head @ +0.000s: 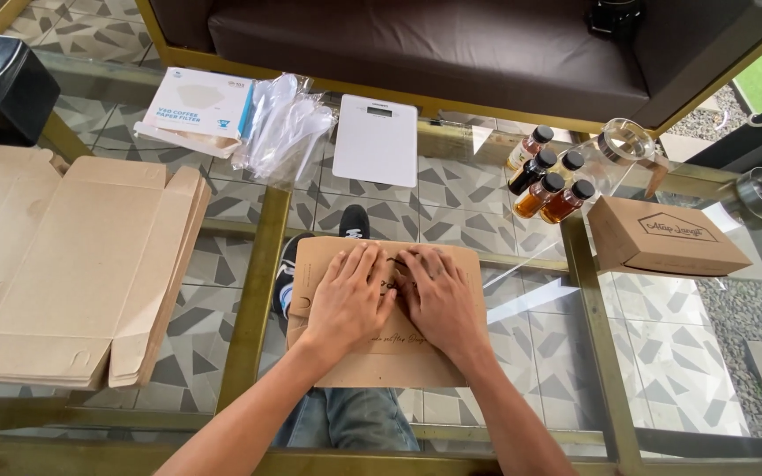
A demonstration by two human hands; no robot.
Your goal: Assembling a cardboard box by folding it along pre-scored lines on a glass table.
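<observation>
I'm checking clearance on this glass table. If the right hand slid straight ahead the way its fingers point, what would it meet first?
Past the edge of the flat cardboard box it presses, the right hand would probably reach the white digital scale first; bare glass lies between them.

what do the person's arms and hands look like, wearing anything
Both forearms are bare, with no sleeves in view. The left hand and right hand wear no gloves, and no rings, watch or bracelets can be seen. Fingernails are short.
</observation>
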